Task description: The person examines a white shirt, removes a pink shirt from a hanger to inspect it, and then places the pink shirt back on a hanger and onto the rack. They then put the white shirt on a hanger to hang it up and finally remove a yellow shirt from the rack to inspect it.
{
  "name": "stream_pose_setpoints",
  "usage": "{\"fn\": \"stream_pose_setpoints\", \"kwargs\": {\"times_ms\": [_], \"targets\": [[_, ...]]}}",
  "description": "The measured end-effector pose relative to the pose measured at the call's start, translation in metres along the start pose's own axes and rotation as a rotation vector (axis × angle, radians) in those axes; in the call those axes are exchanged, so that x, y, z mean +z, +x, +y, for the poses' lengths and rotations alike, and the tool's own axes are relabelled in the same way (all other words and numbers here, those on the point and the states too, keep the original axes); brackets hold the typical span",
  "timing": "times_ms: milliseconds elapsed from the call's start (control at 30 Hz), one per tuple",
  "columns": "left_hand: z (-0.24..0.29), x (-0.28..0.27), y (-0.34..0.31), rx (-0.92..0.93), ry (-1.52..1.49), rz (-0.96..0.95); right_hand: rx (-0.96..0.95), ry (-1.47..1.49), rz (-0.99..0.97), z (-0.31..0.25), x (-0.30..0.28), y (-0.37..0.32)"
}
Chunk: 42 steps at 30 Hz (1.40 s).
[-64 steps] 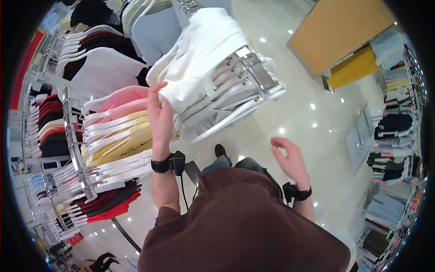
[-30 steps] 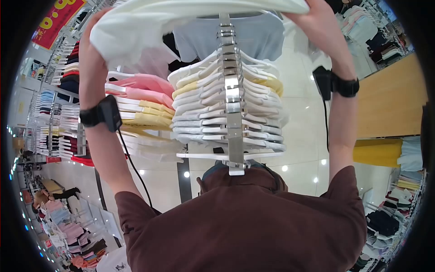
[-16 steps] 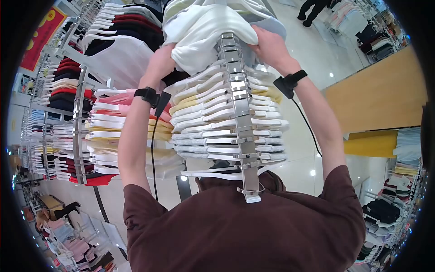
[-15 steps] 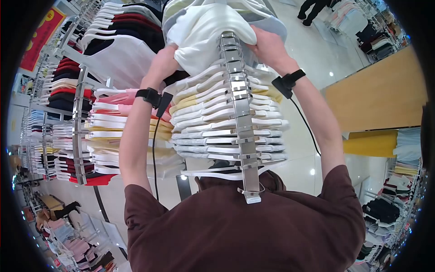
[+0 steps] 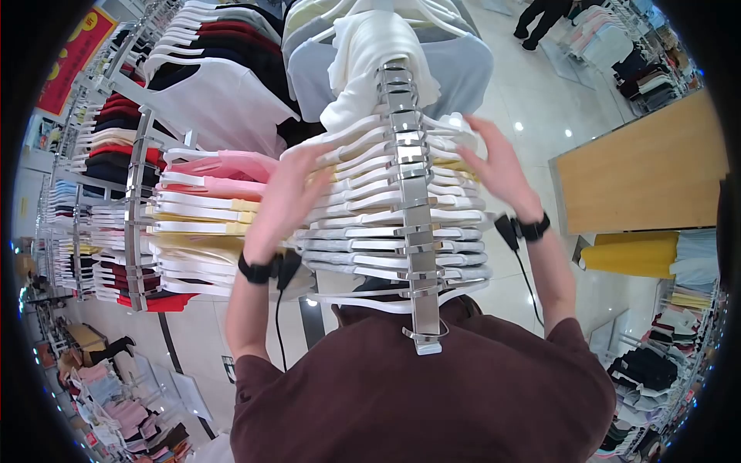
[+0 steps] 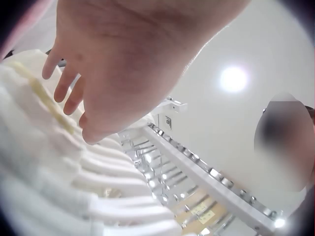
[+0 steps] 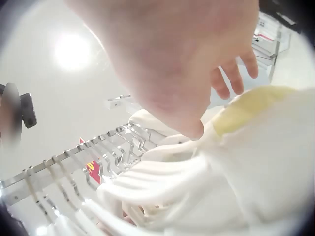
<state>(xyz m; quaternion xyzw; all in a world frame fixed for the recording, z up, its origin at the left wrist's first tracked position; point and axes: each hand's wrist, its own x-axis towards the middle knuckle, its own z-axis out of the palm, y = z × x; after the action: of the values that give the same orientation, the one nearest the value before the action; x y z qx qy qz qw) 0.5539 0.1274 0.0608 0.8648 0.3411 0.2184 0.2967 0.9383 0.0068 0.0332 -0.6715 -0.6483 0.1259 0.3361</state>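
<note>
A white garment lies draped over the far end of a metal rail. Along this rail hang several white hangers bearing white, pale grey and yellow tops. My left hand, slightly blurred, is on the left side of the row, its fingers extended over the hanger shoulders. On the opposite side my right hand has its fingers spread, fingertips right at the hanger ends. Both wrist views show the palms above the hung clothes, with the left hand and right hand holding nothing.
Pink and yellow tops hang on a neighbouring rail at the left. Behind the draped garment are light blue tops. A wooden panel stands at the right, beyond the tiled floor. Another person's legs show at the top.
Half a second ago both hands gripped the white garment at the rail's far end. They have let it go and moved back toward my body, along either side of the hangers.
</note>
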Motion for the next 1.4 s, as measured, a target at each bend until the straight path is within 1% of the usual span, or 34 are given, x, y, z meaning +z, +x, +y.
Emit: {"fn": "stream_pose_setpoints", "kwargs": {"times_ms": [33,100,133,200,233,300,333,367,400,433,500,533,567,600,633,700,767,800,867,900,933,967,1000,1033,1067,1100,1133,1167,1200,1233,1267,1300,1367,1400], "targets": [[-0.001,0.009,-0.018,0.024,0.067,-0.042,-0.009,-0.043,-0.037,0.002,0.001,-0.024],[0.018,0.024,-0.050,0.006,0.096,-0.012,0.014,-0.042,-0.010,0.004,0.008,-0.075],[0.025,0.031,-0.065,0.004,0.096,-0.019,0.068,-0.012,-0.001,-0.002,0.008,-0.094],[0.039,0.043,-0.095,-0.082,0.063,0.073,0.168,0.040,0.011,-0.011,0.006,-0.128],[0.054,0.043,-0.107,-0.128,0.000,0.000,0.187,0.044,0.008,-0.020,0.006,-0.142],[0.073,0.054,-0.126,-0.082,-0.054,-0.026,0.168,0.119,0.050,-0.041,0.009,-0.164],[0.076,0.060,-0.128,-0.090,-0.057,-0.042,0.188,0.144,0.027,-0.045,0.012,-0.174],[0.079,0.066,-0.134,-0.072,0.022,-0.016,0.206,0.152,0.016,-0.050,0.015,-0.179],[0.079,0.070,-0.140,-0.051,0.102,0.013,0.198,0.101,0.012,-0.055,0.017,-0.181],[0.074,0.075,-0.145,-0.057,0.100,0.002,0.185,0.048,0.012,-0.057,0.019,-0.181],[0.061,0.082,-0.153,-0.186,0.070,0.199,0.209,0.040,0.036,-0.053,0.021,-0.178],[0.058,0.081,-0.152,-0.160,0.105,0.245,0.241,0.058,0.066,-0.055,0.019,-0.174],[0.056,0.079,-0.155,-0.165,0.107,0.238,0.272,0.078,0.094,-0.056,0.020,-0.170],[0.053,0.078,-0.159,-0.218,0.087,0.229,0.256,0.074,0.122,-0.055,0.022,-0.168],[0.049,0.075,-0.162,-0.271,0.072,0.225,0.254,0.082,0.118,-0.053,0.024,-0.167],[0.045,0.072,-0.168,-0.304,0.083,0.223,0.271,0.100,0.124,-0.047,0.027,-0.167],[0.044,0.068,-0.172,-0.348,0.080,0.124,0.267,0.108,0.114,-0.046,0.030,-0.168],[0.044,0.068,-0.173,-0.363,0.086,0.134,0.282,0.110,0.137,-0.046,0.031,-0.170],[0.046,0.074,-0.171,-0.293,0.099,0.115,0.286,0.111,0.151,-0.048,0.033,-0.172],[0.046,0.077,-0.172,-0.301,0.097,0.124,0.276,0.086,0.197,-0.049,0.033,-0.172],[0.045,0.079,-0.174,-0.335,0.028,0.188,0.269,0.062,0.244,-0.051,0.033,-0.174],[0.043,0.081,-0.176,-0.369,-0.040,0.252,0.263,0.064,0.237,-0.047,0.034,-0.182],[0.037,0.083,-0.180,-0.375,-0.038,0.259,0.305,0.095,0.275,-0.038,0.034,-0.194],[0.028,0.085,-0.185,-0.385,-0.103,0.340,0.350,0.126,0.312,-0.032,0.034,-0.203],[0.023,0.085,-0.190,-0.394,-0.169,0.420,0.347,0.127,0.304,-0.031,0.031,-0.211],[0.022,0.082,-0.192,-0.399,-0.170,0.424,0.403,0.216,0.225,-0.030,0.029,-0.217],[0.023,0.078,-0.192,-0.421,-0.170,0.357,0.457,0.303,0.147,-0.030,0.027,-0.220],[0.024,0.076,-0.192,-0.444,-0.170,0.290,0.453,0.300,0.143,-0.032,0.027,-0.219],[0.023,0.074,-0.193,-0.447,-0.172,0.295,0.405,0.278,0.142,-0.035,0.028,-0.218],[0.021,0.073,-0.193,-0.385,-0.163,0.289,0.357,0.258,0.142,-0.037,0.029,-0.217],[0.019,0.071,-0.193,-0.323,-0.154,0.282,0.353,0.258,0.139,-0.036,0.030,-0.217],[0.019,0.072,-0.192,-0.324,-0.153,0.284,0.379,0.267,0.135,-0.034,0.030,-0.220],[0.022,0.076,-0.186,-0.526,-0.367,0.450,0.427,0.284,0.128,-0.031,0.030,-0.219],[0.022,0.074,-0.181,-0.526,-0.368,0.452,0.424,0.283,0.128,-0.033,0.031,-0.215]]}}
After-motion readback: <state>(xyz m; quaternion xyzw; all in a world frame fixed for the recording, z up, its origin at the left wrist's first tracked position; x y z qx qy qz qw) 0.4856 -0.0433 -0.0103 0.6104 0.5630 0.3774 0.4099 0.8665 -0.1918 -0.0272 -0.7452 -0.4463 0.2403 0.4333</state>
